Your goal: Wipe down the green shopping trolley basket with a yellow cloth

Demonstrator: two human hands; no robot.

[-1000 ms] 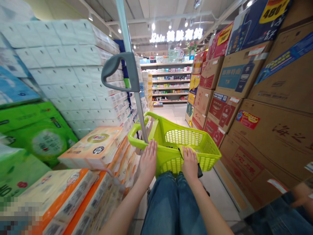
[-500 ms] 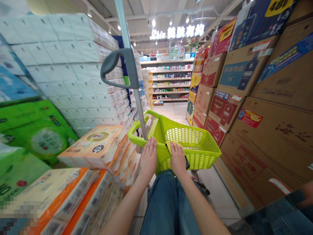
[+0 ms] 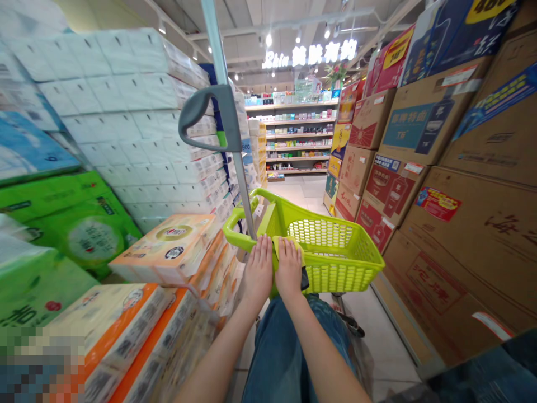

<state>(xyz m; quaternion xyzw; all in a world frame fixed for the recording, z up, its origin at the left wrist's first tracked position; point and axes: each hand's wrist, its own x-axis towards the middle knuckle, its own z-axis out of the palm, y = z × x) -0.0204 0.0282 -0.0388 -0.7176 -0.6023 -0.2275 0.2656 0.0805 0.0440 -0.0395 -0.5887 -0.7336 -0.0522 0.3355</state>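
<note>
A lime-green shopping basket with perforated sides stands before my knees. A tall metal pole with a grey loop handle rises at its left end. My left hand grips the basket's near rim just right of the pole's foot, fingers hooked over the top. Close beside it, my right hand presses a yellow cloth over the same rim. A dark part of the cloth hangs below that hand, outside the basket wall. Both thumbs are hidden.
Stacked white tissue packs and orange-trimmed paper packs crowd the left side. Brown cartons are piled high on the right. Shelves of small goods stand at the aisle's far end. Someone's dark-blue clothing shows at lower right.
My right hand has slid left along the rim with the cloth, and is now next to my left hand. My left hand keeps its place on the basket. The view has shifted slightly.
</note>
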